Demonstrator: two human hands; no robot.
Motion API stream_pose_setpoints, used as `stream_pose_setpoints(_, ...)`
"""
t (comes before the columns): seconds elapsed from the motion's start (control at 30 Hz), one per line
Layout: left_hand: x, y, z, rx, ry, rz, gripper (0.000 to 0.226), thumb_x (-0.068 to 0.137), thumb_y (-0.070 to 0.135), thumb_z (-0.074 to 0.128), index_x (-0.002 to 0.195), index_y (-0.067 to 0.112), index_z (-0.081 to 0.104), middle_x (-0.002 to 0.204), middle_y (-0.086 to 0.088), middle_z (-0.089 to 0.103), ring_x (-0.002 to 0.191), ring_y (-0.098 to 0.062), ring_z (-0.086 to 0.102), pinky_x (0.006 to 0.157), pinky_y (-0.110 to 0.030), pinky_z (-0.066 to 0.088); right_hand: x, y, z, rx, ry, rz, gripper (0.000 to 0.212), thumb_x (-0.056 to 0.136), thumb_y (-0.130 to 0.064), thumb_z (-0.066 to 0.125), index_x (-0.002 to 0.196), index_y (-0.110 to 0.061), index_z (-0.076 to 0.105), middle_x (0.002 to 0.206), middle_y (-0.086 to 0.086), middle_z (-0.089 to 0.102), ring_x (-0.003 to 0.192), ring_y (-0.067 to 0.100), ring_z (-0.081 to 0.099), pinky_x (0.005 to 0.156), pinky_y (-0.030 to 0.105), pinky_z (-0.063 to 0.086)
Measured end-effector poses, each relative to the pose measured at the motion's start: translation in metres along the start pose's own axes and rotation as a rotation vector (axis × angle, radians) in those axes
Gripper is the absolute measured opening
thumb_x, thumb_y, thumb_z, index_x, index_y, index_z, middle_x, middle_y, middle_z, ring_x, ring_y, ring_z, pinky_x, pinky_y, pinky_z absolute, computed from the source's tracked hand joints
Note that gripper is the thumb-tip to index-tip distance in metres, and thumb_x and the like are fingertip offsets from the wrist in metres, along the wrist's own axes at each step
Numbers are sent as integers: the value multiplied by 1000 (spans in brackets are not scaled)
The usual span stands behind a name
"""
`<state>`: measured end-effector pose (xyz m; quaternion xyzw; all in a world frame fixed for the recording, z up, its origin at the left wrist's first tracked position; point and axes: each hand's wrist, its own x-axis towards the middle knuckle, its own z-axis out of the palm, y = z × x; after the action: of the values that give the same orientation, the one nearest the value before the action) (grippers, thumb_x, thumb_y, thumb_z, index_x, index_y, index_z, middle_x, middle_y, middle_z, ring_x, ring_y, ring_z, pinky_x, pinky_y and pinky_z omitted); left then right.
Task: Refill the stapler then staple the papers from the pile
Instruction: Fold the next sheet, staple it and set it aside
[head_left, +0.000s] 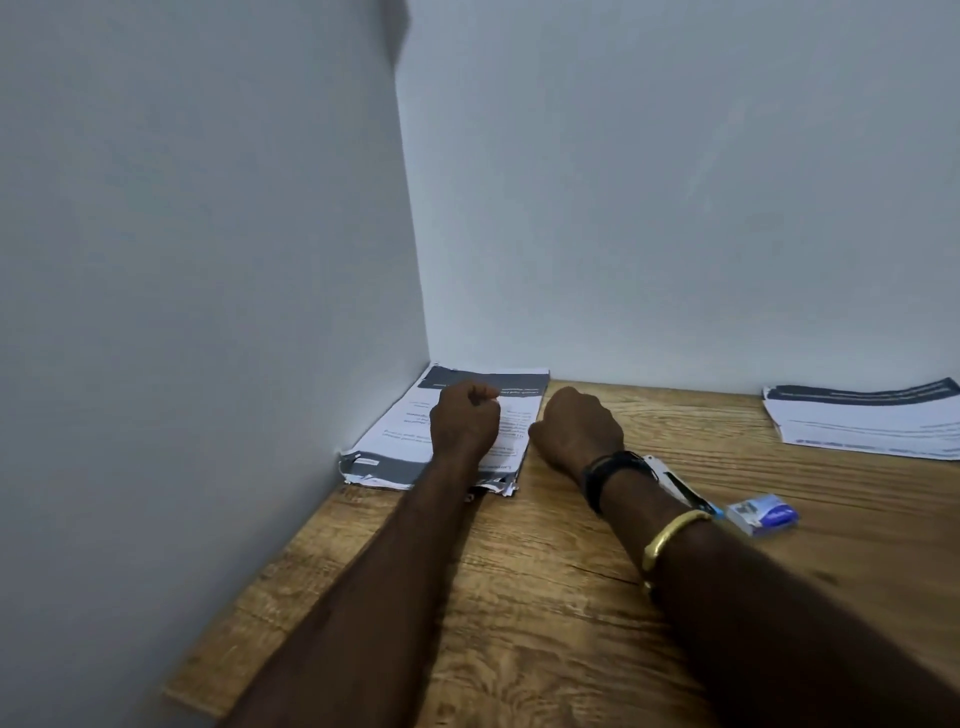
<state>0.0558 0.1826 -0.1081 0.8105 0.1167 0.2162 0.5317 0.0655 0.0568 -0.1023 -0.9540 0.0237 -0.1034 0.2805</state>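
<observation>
Pile (395, 436) of printed sheets, tucked into the far left corner of the table (519, 597), hard against both walls (208, 260), near edge ragged and dog-eared. Left hand (464, 418) down on top of it, knuckles up, fingers curled under toward the far end. Pinching the top sheet or merely resting there: cannot tell, fingertips hidden. Right hand (576, 428) just beside, at the pile's right edge, likewise curled with the back up. Holding something or nothing: again impossible to say from this angle.

Stapler (675, 483) flat on the table behind the right wrist, mostly covered by it, touched by neither hand. Open or closed, loaded or not: not readable. Box (763, 514) of staples, blue and white, just right of the stapler. Second stack (862, 421) of similar sheets well apart at the far right, against the back wall.

Probably the papers step rather than the refill, with both hands at the pile and none on stapler or box. Likely separating or lifting a set off the top. Refill done or not: not shown.

Next move, on that reading:
- Get a clean pinch on only the wanted sheets.
- Draw them clear of the corner toward the open middle of the table.
- Square the edges.
- Reach back with the right hand for the stapler.

Worth minding the ragged near edge, apt to snag and drag lower sheets along.
</observation>
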Motion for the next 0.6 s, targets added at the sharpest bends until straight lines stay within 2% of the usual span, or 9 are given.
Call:
stream_pose_setpoints(0.1, 2, 0, 2, -27, 21, -22, 24, 84, 7, 59, 95, 21, 76, 103, 0, 77, 103, -21, 68, 99, -34, 52, 6, -7, 7, 38, 6, 19, 31, 85, -28, 64, 112, -14, 67, 118, 11, 70, 106, 34, 68, 72, 31, 45)
stream_pose_setpoints(0.17, 3, -2, 1, -50, 33, -36, 25, 84, 5, 59, 95, 21, 75, 103, 0, 77, 103, -20, 69, 99, -34, 52, 10, -11, 9, 84, -2, 39, 31, 84, -29, 65, 111, -14, 67, 116, 11, 71, 103, 34, 68, 74, 31, 50)
stream_pose_setpoints(0.37, 6, -3, 0, -85, 49, -59, 27, 84, 2, 59, 94, 21, 75, 105, -1, 77, 105, -19, 68, 102, -37, 52, 17, -19, 15, 198, 34, 93, 33, 83, -19, 68, 116, -13, 66, 119, 12, 70, 108, 35, 67, 86, 36, 57)
stream_pose_setpoints(0.47, 5, -1, -1, -95, 71, -51, 26, 85, 4, 59, 96, 20, 76, 105, -1, 77, 105, -20, 69, 102, -37, 52, 19, -17, 14, 282, 71, 114, 30, 86, -20, 68, 115, -14, 69, 120, 12, 71, 110, 36, 67, 84, 35, 54)
stream_pose_setpoints(0.6, 1, 3, -4, -79, 123, -8, 28, 86, 4, 55, 97, 19, 76, 107, 1, 77, 104, -19, 68, 99, -32, 51, 20, -16, 7, 361, 80, 163, 18, 86, -19, 68, 102, -14, 76, 108, 11, 75, 99, 34, 71, 78, 33, 56)
